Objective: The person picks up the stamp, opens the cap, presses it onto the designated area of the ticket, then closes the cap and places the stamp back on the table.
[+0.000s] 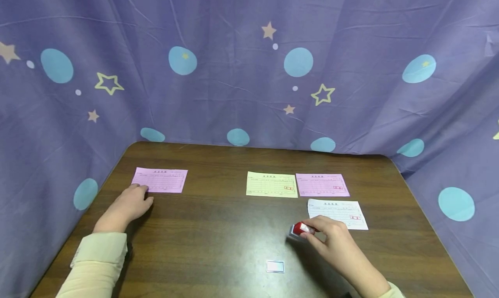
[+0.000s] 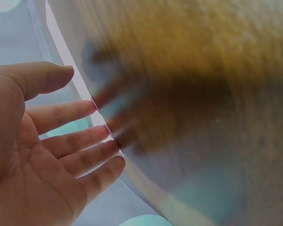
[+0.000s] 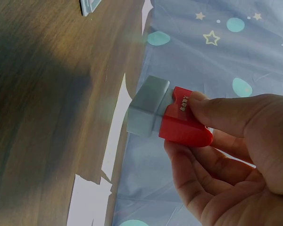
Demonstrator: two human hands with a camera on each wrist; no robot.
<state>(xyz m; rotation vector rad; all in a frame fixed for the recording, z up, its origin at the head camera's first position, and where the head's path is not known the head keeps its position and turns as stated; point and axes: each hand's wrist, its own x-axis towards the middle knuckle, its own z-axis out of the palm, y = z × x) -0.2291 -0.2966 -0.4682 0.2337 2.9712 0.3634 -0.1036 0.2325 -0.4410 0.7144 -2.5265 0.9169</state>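
Note:
My right hand [image 1: 333, 237] pinches a stamp [image 3: 179, 115] between thumb and fingers. It has a red body with small light lettering and a grey block at one end. The stamp is tilted sideways above the table, near the lower left corner of a white form [image 1: 331, 209] that bears a red stamped mark. At the table's left, the fingertips of my left hand [image 1: 130, 205] rest at the lower left of a pink form [image 1: 165, 181], on which no red mark shows. In the left wrist view those fingers are spread and nearly straight, with nothing gripped.
A yellow form [image 1: 270, 185] and another pink form [image 1: 322, 185] lie side by side toward the back, each with a red mark. A small pale rectangular piece [image 1: 275, 267] lies near the front. Behind the wooden table [image 1: 202, 228] hangs a purple curtain [image 1: 234, 72].

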